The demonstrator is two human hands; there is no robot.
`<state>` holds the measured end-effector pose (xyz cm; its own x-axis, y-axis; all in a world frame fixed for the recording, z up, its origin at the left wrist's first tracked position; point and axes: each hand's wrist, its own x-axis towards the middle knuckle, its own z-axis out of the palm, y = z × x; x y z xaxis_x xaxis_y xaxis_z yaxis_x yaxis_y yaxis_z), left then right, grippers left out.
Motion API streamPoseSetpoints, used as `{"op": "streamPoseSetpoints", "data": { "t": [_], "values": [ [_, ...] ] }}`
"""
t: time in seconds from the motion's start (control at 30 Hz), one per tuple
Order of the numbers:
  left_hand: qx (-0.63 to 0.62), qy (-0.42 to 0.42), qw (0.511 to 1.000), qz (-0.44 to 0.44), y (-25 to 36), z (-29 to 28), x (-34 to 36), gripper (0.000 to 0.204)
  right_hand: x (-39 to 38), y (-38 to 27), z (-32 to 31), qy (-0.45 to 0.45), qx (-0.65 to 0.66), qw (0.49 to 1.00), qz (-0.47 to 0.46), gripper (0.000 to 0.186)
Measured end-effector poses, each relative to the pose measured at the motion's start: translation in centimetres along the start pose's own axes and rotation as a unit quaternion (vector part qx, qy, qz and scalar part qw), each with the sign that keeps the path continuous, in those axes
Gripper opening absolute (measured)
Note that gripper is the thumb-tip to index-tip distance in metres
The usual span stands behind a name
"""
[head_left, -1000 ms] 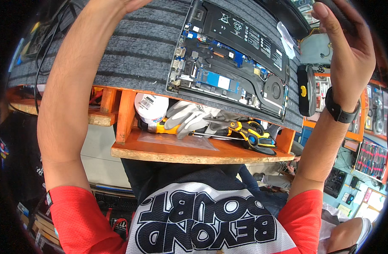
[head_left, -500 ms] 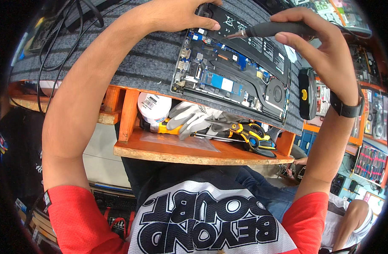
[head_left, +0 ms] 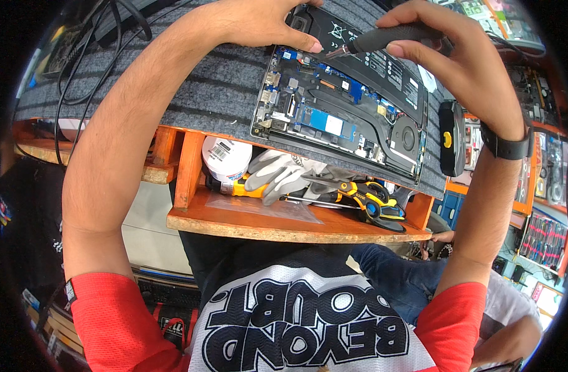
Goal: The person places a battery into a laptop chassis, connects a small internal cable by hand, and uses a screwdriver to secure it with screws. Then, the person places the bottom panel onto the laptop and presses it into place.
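An opened laptop (head_left: 324, 99) lies on the grey striped mat, its circuit board, fan and black battery (head_left: 370, 46) exposed. My right hand (head_left: 448, 53) grips a screwdriver (head_left: 392, 38) by its thick dark handle. The metal tip slants down to the left, at the battery's near edge; whether it touches a screw is too small to tell. At the laptop's far left corner, my left hand (head_left: 265, 25) holds the machine, thumb pressed down near the tip. Its other fingers are partly cut off by the upper picture edge.
A wooden shelf (head_left: 296, 232) under the tabletop holds grey work gloves (head_left: 284, 170), yellow-black scissors (head_left: 361, 195) and a white round tub (head_left: 227, 158). Right of the laptop stands a black-yellow case (head_left: 451, 139). Black cables (head_left: 64, 99) run at the left. Another person (head_left: 507, 316) is at lower right.
My right hand and the screwdriver have shifted slightly left, the tip closer to my left thumb. My left hand stays put. The other person at lower right has changed posture.
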<state>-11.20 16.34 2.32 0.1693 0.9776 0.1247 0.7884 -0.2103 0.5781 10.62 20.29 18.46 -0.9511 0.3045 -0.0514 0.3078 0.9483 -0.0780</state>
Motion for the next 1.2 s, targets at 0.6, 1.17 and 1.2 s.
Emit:
{"op": "streamPoseSetpoints", "data": {
  "t": [0.6,1.17,1.2],
  "values": [
    [0.005,0.010,1.000,-0.002,-1.0,0.6,0.0,0.085,7.0,-5.7,-2.8,-0.245,-0.195,0.941,0.129,0.042],
    [0.013,0.017,1.000,0.001,-1.0,0.6,0.0,0.089,6.9,-3.5,-1.9,-0.251,-0.206,0.944,0.057,0.037],
    [0.013,0.020,1.000,0.003,-1.0,0.7,0.1,0.088,6.2,-3.4,-1.7,-0.228,-0.224,0.946,0.059,0.035]
  ]
}}
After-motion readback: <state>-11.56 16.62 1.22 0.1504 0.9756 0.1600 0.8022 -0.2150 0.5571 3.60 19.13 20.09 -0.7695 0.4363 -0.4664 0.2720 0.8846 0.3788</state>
